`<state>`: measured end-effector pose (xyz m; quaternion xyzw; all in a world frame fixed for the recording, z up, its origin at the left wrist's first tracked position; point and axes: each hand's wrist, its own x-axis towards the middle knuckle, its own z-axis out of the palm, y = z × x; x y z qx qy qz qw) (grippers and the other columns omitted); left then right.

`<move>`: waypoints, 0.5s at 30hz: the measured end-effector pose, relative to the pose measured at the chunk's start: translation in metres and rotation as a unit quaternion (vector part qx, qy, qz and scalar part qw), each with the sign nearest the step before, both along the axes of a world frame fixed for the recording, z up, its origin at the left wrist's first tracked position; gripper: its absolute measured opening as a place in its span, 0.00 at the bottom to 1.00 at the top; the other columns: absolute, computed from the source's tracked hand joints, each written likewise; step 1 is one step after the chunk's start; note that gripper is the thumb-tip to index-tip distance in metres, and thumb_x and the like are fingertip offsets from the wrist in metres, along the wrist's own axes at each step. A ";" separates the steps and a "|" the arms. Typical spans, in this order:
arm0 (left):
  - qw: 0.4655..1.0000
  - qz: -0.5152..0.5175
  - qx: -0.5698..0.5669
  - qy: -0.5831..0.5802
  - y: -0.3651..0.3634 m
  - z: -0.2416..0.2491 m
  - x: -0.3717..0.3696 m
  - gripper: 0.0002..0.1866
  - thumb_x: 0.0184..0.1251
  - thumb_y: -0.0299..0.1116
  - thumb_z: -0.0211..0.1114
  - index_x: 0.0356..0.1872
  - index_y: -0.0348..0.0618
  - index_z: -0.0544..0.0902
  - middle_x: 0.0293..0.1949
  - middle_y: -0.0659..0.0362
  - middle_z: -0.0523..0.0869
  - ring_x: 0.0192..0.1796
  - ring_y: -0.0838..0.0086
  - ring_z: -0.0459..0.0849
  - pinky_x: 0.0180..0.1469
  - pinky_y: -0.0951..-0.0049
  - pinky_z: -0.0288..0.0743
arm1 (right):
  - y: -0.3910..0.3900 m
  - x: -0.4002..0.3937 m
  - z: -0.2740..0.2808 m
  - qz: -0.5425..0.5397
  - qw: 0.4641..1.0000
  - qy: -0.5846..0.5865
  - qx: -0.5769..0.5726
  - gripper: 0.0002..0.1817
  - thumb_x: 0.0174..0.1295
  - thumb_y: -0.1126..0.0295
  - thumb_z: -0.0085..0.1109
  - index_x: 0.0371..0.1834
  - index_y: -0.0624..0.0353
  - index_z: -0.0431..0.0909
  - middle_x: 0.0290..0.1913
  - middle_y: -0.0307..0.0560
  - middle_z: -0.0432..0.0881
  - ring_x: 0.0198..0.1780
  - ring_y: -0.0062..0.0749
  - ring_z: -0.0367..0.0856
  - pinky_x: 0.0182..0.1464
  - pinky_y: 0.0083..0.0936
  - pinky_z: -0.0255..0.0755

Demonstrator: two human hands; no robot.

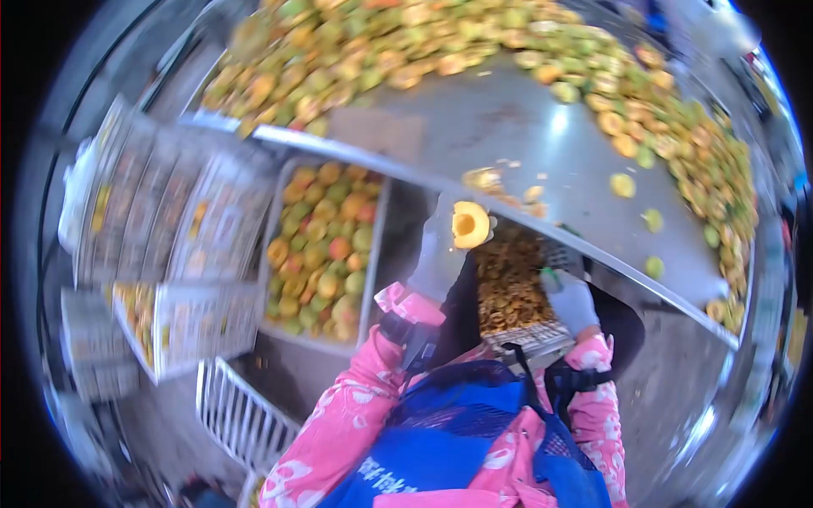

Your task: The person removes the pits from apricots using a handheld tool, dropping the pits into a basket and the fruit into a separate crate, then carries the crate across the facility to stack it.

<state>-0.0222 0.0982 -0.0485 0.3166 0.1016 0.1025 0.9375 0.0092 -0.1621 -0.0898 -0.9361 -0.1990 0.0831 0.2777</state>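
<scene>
My left hand (pixel 436 245), in a pale glove, is closed around a halved yellow fruit (pixel 470 224) that looks like a peach. Its cut face is turned up and shows a round hollow where the stone was. My right hand (pixel 569 298), also gloved, is closed beside a crate (pixel 529 337) between my legs. A small green thing (pixel 550 275) shows at its fingers, too blurred to name. Brown pits and scraps (pixel 512 284) fill that crate. In front of both hands is the edge of a metal table (pixel 474 110), with a few fruit pieces (pixel 500 186) near it.
Fruit halves (pixel 406 42) are heaped along the table's far side and right end. A crate of whole fruit (pixel 322 254) stands to my left. Beyond it are stacked white crates (pixel 212 220) and a slatted white crate (pixel 246 411) on the floor.
</scene>
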 end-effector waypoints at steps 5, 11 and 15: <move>0.938 0.229 0.203 0.164 0.106 -0.080 -0.118 0.22 0.75 0.50 0.49 0.48 0.39 0.76 0.39 0.56 0.83 0.40 0.70 0.84 0.43 0.72 0.79 | 0.013 -0.012 -0.023 0.090 0.995 0.051 -0.008 0.16 0.66 0.58 0.54 0.30 0.60 0.74 0.29 0.61 0.79 0.34 0.63 0.76 0.33 0.49 0.68; 0.782 0.450 0.226 0.367 0.222 -0.108 -0.268 0.17 0.73 0.39 0.53 0.51 0.35 0.76 0.44 0.57 0.80 0.45 0.70 0.80 0.49 0.71 0.75 | 0.021 -0.042 -0.027 0.141 0.983 0.099 -0.057 0.16 0.66 0.53 0.53 0.33 0.56 0.74 0.28 0.59 0.79 0.32 0.62 0.77 0.31 0.49 0.68; 0.490 0.509 0.582 0.403 0.215 -0.063 -0.247 0.19 0.67 0.33 0.60 0.55 0.34 0.74 0.51 0.47 0.77 0.53 0.59 0.78 0.55 0.62 0.72 | 0.035 -0.048 -0.028 0.169 0.978 0.082 -0.085 0.16 0.66 0.54 0.53 0.34 0.56 0.74 0.26 0.59 0.79 0.31 0.60 0.77 0.31 0.48 0.68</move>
